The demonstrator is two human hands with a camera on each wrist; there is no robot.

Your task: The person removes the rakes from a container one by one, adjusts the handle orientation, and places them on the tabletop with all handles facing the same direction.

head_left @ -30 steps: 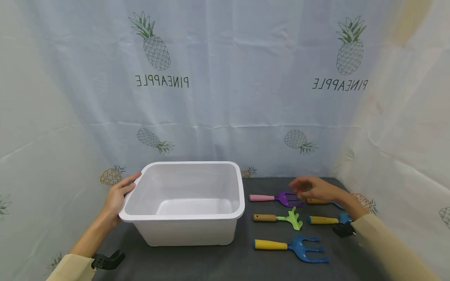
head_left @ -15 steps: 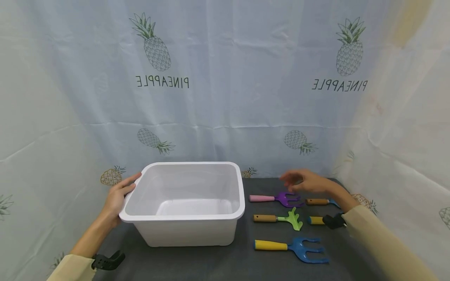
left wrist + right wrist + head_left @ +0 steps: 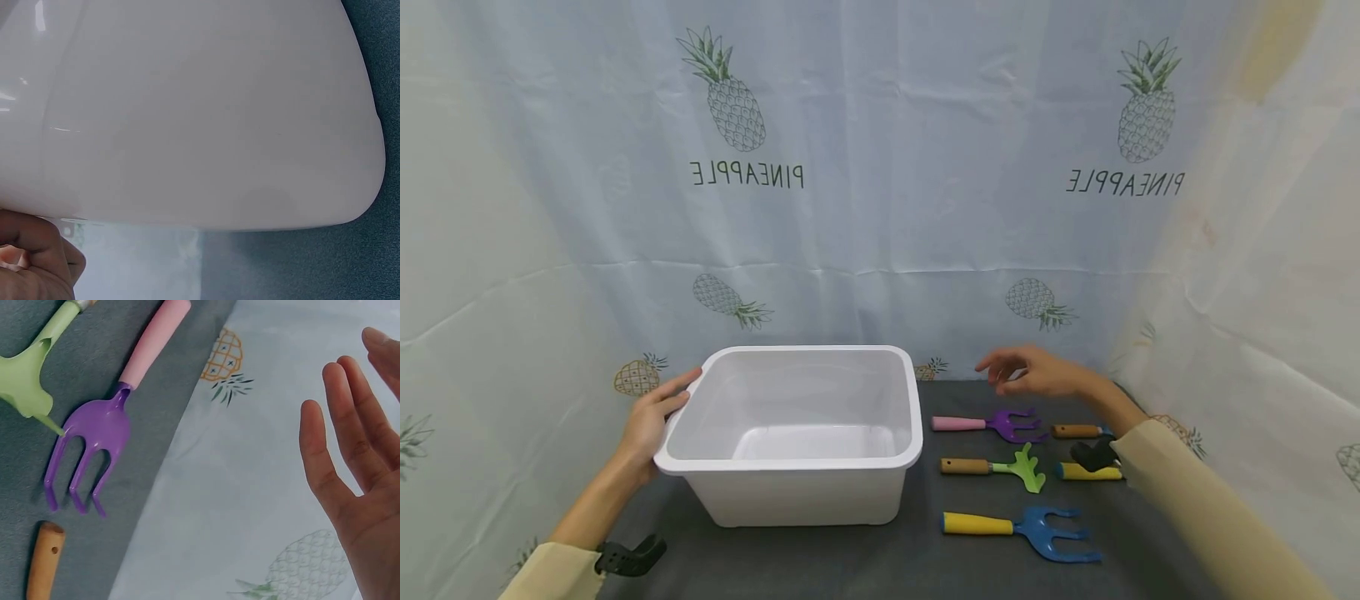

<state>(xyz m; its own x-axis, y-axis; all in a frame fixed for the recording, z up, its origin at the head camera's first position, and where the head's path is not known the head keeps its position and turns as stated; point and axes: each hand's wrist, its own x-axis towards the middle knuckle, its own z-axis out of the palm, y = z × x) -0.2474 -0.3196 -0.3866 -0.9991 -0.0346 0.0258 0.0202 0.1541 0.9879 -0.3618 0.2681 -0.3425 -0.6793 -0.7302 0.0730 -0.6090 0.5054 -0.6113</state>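
A white plastic basin (image 3: 797, 497) stands on the dark tabletop, its inside bare in the head view. My left hand (image 3: 643, 429) grips its left rim; in the left wrist view curled fingers (image 3: 37, 247) sit against the basin's edge. My right hand (image 3: 1037, 372) hovers behind a purple hand fork (image 3: 1006, 424) with a pink handle, fingers relaxed and holding nothing. In the right wrist view those fingers (image 3: 353, 437) are spread, apart from the tools. In front of the purple fork lies a green hand rake (image 3: 1022, 468) with a wooden handle.
Nearest me on the right lies a blue hand fork (image 3: 1051, 533) with a yellow handle. A wooden handle (image 3: 1075, 431) and a yellow handle (image 3: 1088, 472) show partly under the right arm. A pineapple-print curtain (image 3: 880, 208) closes off the back and sides.
My right hand has moved left and back, from over the purple fork's tines to behind the fork, staying unladen. The left hand, basin and tools have stayed put.
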